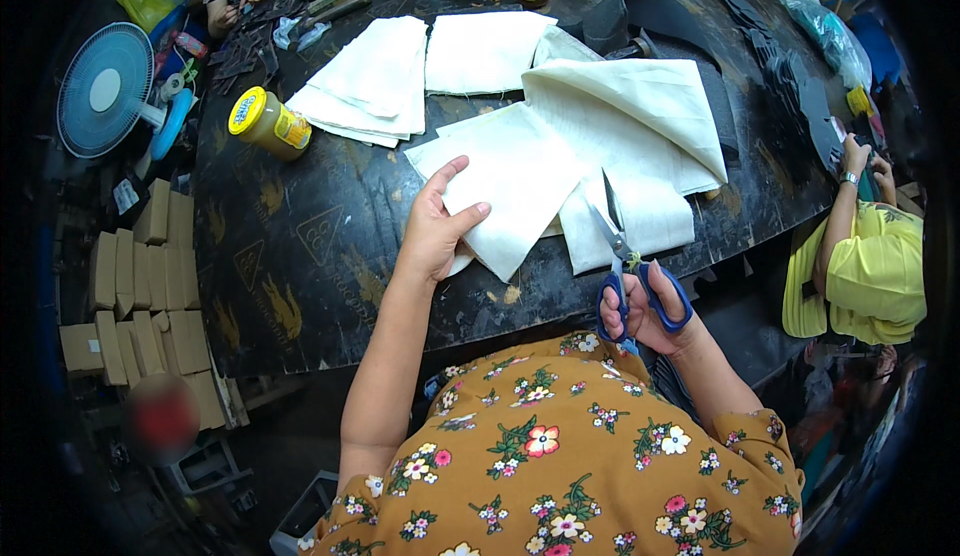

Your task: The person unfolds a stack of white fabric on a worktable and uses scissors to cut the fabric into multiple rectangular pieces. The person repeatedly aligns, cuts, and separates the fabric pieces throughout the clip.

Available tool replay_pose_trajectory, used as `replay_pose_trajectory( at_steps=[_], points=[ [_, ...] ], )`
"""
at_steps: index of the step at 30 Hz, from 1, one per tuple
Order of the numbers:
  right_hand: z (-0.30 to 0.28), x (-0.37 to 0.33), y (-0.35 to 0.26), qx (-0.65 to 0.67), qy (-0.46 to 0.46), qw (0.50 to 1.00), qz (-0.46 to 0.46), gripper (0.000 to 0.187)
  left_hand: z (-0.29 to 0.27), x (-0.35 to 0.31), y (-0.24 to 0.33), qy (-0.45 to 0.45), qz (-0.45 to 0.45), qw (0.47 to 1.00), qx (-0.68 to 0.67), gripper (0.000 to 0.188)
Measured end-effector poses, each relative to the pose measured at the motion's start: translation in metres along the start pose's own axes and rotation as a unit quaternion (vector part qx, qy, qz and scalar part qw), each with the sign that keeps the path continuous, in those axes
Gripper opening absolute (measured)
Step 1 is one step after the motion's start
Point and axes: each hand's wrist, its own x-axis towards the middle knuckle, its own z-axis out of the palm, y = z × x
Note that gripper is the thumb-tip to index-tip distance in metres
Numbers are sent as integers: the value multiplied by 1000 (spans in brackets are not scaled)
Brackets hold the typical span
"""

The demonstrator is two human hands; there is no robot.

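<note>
My left hand (436, 228) holds the left edge of a piece of white cloth (520, 178), thumb on top and index finger stretched along the edge. The other fingers are hidden. In my right hand (652, 308) is a pair of scissors (612, 224) with blue handles, its blades parted and pointing away from me. The blades lie over a larger folded white cloth (620, 121), which spreads to the right of the held piece. Farther back are a fanned stack of cut white cloth pieces (372, 76) and another white stack (484, 51).
A yellow-lidded jar (268, 124) stands on the dark table (330, 256) at left. Black sheet material (655, 18) curls behind the cloth. Dark cut pieces (795, 96) lie at far right. A fan (105, 89) and cardboard boxes (150, 276) are left; a person in yellow (875, 266) is right.
</note>
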Motion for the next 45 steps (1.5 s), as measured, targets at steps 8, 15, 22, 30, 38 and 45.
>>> replay_pose_trajectory(
  at_steps=[8,15,22,30,38,45],
  points=[
    [1,0,-2,25,-7,1000,4,67,-2,0,0,0,2,1000,0,73],
    [-1,0,-1,18,-13,1000,-1,67,-1,-1,0,2,-4,1000,2,75],
    [5,6,-3,23,-26,999,17,69,0,-5,4,-9,-13,1000,26,81],
    [7,3,-5,21,-38,999,22,71,-10,-12,8,17,13,1000,-3,78],
    [7,8,5,40,-41,998,35,73,-11,-12,8,13,-6,1000,-3,77],
    [8,7,2,43,-40,998,29,70,-11,-13,7,14,1,1000,2,77]
  ],
)
